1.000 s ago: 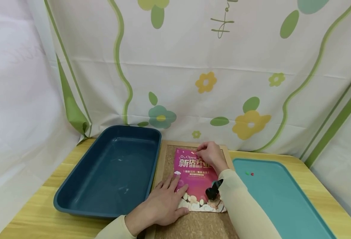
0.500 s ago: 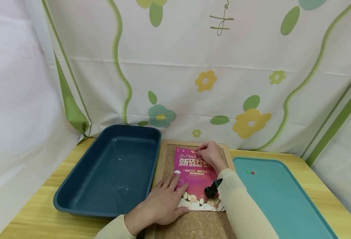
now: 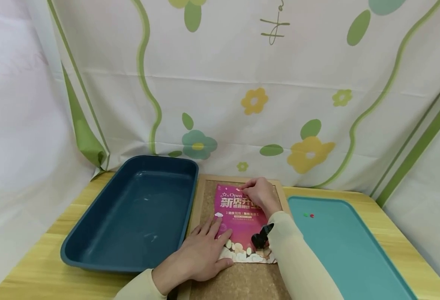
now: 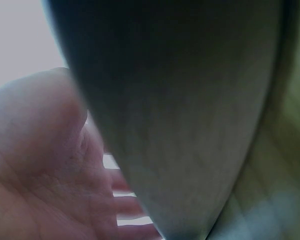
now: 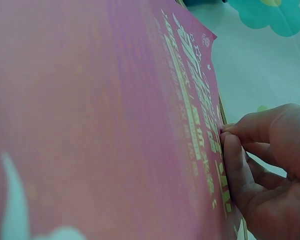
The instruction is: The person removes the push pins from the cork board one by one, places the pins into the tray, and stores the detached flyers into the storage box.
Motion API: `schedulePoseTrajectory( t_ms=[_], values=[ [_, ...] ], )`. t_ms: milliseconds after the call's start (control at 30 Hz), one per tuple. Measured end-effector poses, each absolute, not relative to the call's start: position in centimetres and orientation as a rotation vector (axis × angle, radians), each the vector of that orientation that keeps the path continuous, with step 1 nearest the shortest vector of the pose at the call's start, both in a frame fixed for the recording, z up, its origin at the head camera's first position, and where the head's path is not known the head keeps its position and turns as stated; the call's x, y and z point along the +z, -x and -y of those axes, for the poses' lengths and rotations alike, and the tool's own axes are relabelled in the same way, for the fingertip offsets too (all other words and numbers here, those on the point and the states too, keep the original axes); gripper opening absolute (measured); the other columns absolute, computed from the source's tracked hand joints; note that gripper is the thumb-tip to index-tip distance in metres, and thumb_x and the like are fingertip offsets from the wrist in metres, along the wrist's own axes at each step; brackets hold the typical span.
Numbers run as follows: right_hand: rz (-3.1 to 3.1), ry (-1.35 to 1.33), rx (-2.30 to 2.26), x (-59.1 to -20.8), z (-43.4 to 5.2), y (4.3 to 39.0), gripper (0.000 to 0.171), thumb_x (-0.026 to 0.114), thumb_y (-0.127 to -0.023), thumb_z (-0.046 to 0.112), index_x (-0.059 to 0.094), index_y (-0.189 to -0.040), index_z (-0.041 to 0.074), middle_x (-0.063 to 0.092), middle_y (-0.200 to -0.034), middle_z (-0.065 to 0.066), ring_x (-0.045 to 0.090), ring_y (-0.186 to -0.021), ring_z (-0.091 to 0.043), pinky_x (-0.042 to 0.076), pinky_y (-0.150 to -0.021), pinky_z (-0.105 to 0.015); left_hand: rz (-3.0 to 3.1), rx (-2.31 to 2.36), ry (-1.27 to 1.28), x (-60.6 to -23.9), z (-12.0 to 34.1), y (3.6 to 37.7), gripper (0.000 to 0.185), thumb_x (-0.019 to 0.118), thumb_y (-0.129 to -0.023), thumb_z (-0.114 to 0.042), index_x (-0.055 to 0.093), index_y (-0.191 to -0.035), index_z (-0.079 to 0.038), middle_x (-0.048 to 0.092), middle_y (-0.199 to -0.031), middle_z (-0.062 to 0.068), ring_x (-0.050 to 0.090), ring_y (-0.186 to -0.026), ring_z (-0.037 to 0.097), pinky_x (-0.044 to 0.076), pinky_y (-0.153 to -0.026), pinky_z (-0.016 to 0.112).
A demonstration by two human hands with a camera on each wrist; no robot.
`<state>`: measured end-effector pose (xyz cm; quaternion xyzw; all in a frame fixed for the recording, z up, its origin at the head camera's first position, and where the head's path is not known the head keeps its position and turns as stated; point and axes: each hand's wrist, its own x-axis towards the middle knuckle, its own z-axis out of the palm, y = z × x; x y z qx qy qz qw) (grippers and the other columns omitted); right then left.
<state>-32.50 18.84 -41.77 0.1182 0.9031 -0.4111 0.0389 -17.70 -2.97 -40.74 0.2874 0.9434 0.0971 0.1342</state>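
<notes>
A pink-purple poster (image 3: 238,227) with gold lettering lies on a wood-framed cork board (image 3: 242,279). My left hand (image 3: 202,254) rests on the poster's lower left side and the bare cork, fingers spread. At the poster's top edge, my right hand (image 3: 262,195) pinches a small dark-red push pin (image 5: 223,133) between thumb and index finger, its tip hidden against the paper. In the right wrist view the poster's upper corner lifts a little off the board. The left wrist view mostly shows a dark surface beside the palm (image 4: 45,165).
A deep dark-blue tub (image 3: 64,254) stands left of the board, close along its frame. On the right lies a flat teal tray (image 3: 339,241) with a small green piece (image 3: 306,215) and a small red piece (image 3: 312,216). A patterned white cloth (image 3: 220,91) hangs behind the wooden table (image 3: 36,266).
The head view shifts slightly, so everything sits a little further left. Both hands keep their places on the poster.
</notes>
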Motion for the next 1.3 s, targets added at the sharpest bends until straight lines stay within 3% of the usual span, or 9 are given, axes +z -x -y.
schedulePoseTrajectory(
  t_ms=[833,1300],
  values=[
    [-2.762,-0.399,-1.316,-41.7,-20.0,32.3,0.015,0.069,-0.103,0.028,0.083,-0.108,0.023,0.071,-0.123,-0.01,0.065,-0.104,-0.027,0.053,-0.066,-0.028,-2.725,0.253,-0.853,-40.5,2.1,18.0,0.075,0.058,-0.101,-0.063,0.04,-0.165,-0.028,0.022,-0.178,0.01,0.015,-0.167,0.037,0.034,-0.126,0.063],
    [-2.774,-0.399,-1.289,-42.1,-19.1,32.7,0.014,0.072,-0.102,0.031,0.084,-0.106,0.025,0.071,-0.123,-0.009,0.064,-0.107,-0.027,0.053,-0.074,-0.032,-2.73,0.254,-0.832,-40.7,2.8,17.8,0.074,0.058,-0.102,-0.062,0.04,-0.165,-0.027,0.023,-0.178,0.011,0.016,-0.167,0.037,0.034,-0.125,0.063]
  ],
)
